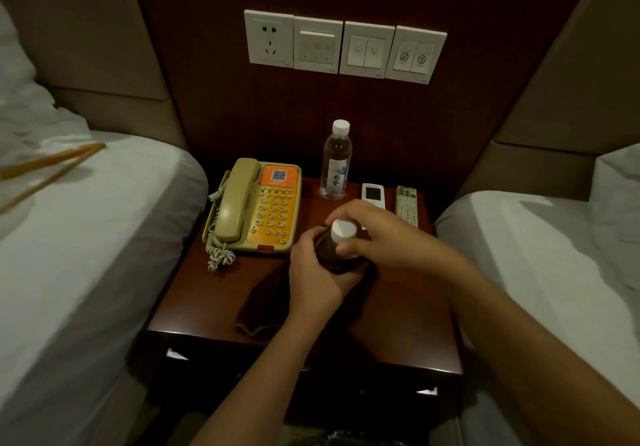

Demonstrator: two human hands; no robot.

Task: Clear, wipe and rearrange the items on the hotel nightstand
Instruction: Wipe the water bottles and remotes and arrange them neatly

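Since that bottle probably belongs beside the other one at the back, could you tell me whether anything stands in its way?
Nothing visible does: the tabletop between the held bottle and the standing bottle is bare; the remotes lie off to the right.

dark wood wall panel (214, 75), white switch plates (344, 45), two white beds (104, 237)

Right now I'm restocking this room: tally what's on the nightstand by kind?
Water bottles: 2, one standing, one held
Remotes: 2, white, grey
Telephone: 1
Dark cloth: 1
Total: 6
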